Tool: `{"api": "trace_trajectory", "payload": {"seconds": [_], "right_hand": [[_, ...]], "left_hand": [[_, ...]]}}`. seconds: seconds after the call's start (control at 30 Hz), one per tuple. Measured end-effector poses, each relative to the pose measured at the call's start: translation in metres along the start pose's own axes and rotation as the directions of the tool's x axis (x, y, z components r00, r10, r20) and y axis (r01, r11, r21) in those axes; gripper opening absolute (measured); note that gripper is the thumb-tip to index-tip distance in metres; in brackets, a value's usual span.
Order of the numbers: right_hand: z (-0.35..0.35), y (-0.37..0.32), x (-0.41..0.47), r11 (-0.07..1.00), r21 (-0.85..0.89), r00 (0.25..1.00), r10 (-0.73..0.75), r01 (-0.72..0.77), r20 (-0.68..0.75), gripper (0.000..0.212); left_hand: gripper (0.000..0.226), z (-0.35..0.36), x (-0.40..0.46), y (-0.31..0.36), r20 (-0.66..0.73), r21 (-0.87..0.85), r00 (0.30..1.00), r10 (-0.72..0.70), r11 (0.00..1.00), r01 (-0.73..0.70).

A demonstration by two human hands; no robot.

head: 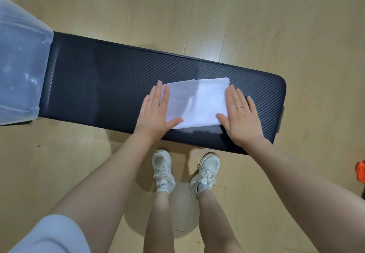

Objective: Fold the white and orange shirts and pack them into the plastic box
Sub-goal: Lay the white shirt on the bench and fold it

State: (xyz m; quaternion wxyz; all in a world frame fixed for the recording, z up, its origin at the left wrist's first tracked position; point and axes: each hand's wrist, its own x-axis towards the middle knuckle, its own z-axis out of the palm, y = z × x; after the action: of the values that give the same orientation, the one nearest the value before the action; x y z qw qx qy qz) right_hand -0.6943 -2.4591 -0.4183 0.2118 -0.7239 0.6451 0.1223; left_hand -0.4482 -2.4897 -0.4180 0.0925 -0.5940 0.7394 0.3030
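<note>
White shirt [195,102] flanked by flat left hand [156,112], right hand [241,116].

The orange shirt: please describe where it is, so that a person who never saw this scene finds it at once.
Start at the long black bench crossing the wooden floor. Go past its rounded right end and nearer the person, to the picture's right edge. There only a small part of the orange shirt shows, the one bright orange thing in view.

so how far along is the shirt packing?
Done: white shirt folded into a compact rectangle on the bench. In hand: left hand and right hand press its sides flat. Left: move it into the plastic box; orange shirt lies unfolded at right.
</note>
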Motion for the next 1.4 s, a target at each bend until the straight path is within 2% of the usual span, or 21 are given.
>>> {"api": "trace_trajectory", "payload": {"seconds": [0.1, 0.17, 0.2, 0.23, 0.3, 0.37, 0.4, 0.53, 0.7, 0.77, 0.8, 0.87, 0.9, 0.97, 1.07, 1.13, 1.2, 1.3, 1.4], "right_hand": [[-0.008, -0.004, -0.004, 0.986, 0.118, 0.992, 0.109, -0.115, 0.058, 0.072], [-0.018, -0.013, -0.008, 0.942, 0.252, 0.974, 0.227, -0.223, 0.016, 0.067], [-0.023, -0.017, -0.010, 0.926, 0.298, 0.966, 0.255, -0.230, -0.048, 0.066], [-0.027, -0.022, -0.013, 0.942, 0.295, 0.968, 0.209, -0.162, -0.137, 0.064], [-0.024, -0.035, -0.018, 0.981, 0.125, 0.957, -0.108, 0.146, -0.271, 0.057], [-0.015, -0.047, -0.017, 0.922, -0.077, 0.896, -0.386, 0.378, -0.218, 0.055], [-0.010, -0.051, -0.012, 0.899, -0.128, 0.885, -0.435, 0.418, -0.166, 0.058], [-0.003, -0.057, 0.007, 0.871, -0.311, 0.912, -0.410, 0.381, -0.032, 0.077], [-0.009, -0.058, 0.027, 0.850, -0.399, 0.919, -0.392, 0.344, -0.043, 0.070], [-0.019, -0.062, 0.032, 0.881, -0.317, 0.920, -0.388, 0.351, -0.061, 0.068], [-0.027, -0.066, 0.032, 0.915, -0.218, 0.931, -0.359, 0.340, -0.057, 0.065], [-0.047, -0.074, 0.030, 0.962, 0.105, 0.966, -0.256, 0.251, 0.036, 0.054], [-0.056, -0.079, 0.027, 0.935, 0.296, 0.974, -0.220, 0.195, 0.051, 0.049], [-0.080, -0.097, 0.013, 0.804, 0.591, 0.984, -0.148, 0.064, 0.095, 0.041], [-0.117, -0.132, -0.015, 0.532, 0.831, 0.973, -0.056, -0.162, 0.226, 0.034], [-0.140, -0.163, -0.034, 0.366, 0.888, 0.951, -0.027, -0.277, 0.308, 0.034], [-0.161, -0.196, -0.047, 0.244, 0.907, 0.932, -0.033, -0.343, 0.362, 0.036], [-0.188, -0.248, -0.056, 0.061, 0.919, 0.917, -0.069, -0.390, 0.393, 0.042], [-0.207, -0.301, -0.055, -0.099, 0.917, 0.916, -0.161, -0.386, 0.368, 0.038]], "left_hand": [[0.093, 0.002, -0.010, 0.015, -0.090, -0.190, 0.987, -0.132, 0.975, 0.113], [0.093, 0.001, -0.016, 0.024, -0.118, -0.338, 0.954, -0.275, 0.915, 0.222], [0.089, 0.000, -0.018, 0.028, -0.127, -0.403, 0.933, -0.338, 0.876, 0.263], [0.083, -0.001, -0.019, 0.031, -0.124, -0.471, 0.913, -0.389, 0.833, 0.291], [0.064, -0.005, -0.021, 0.037, -0.092, -0.607, 0.885, -0.457, 0.730, 0.314], [0.047, -0.008, -0.021, 0.037, -0.050, -0.688, 0.867, -0.496, 0.646, 0.330], [0.043, -0.010, -0.021, 0.035, -0.032, -0.707, 0.861, -0.508, 0.620, 0.340], [0.039, -0.009, -0.023, 0.017, 0.051, -0.781, 0.833, -0.552, 0.497, 0.378], [0.029, -0.003, -0.037, -0.008, 0.011, -0.796, 0.813, -0.582, 0.487, 0.359], [0.026, -0.006, -0.045, -0.016, 0.007, -0.816, 0.802, -0.597, 0.460, 0.350], [0.025, -0.010, -0.051, -0.018, 0.011, -0.827, 0.798, -0.603, 0.443, 0.347], [0.024, -0.022, -0.063, -0.021, 0.017, -0.845, 0.798, -0.602, 0.418, 0.333], [0.023, -0.030, -0.071, -0.021, 0.020, -0.852, 0.801, -0.598, 0.409, 0.327], [0.021, -0.051, -0.091, -0.023, 0.020, -0.859, 0.811, -0.585, 0.405, 0.313], [0.019, -0.092, -0.128, -0.032, -0.007, -0.836, 0.832, -0.555, 0.459, 0.300], [0.018, -0.123, -0.156, -0.046, -0.026, -0.824, 0.848, -0.529, 0.492, 0.281], [0.018, -0.154, -0.185, -0.065, -0.045, -0.837, 0.858, -0.512, 0.488, 0.248], [0.019, -0.195, -0.226, -0.098, -0.075, -0.854, 0.843, -0.533, 0.471, 0.221], [0.023, -0.225, -0.262, -0.131, -0.098, -0.861, 0.819, -0.565, 0.462, 0.215]]}}
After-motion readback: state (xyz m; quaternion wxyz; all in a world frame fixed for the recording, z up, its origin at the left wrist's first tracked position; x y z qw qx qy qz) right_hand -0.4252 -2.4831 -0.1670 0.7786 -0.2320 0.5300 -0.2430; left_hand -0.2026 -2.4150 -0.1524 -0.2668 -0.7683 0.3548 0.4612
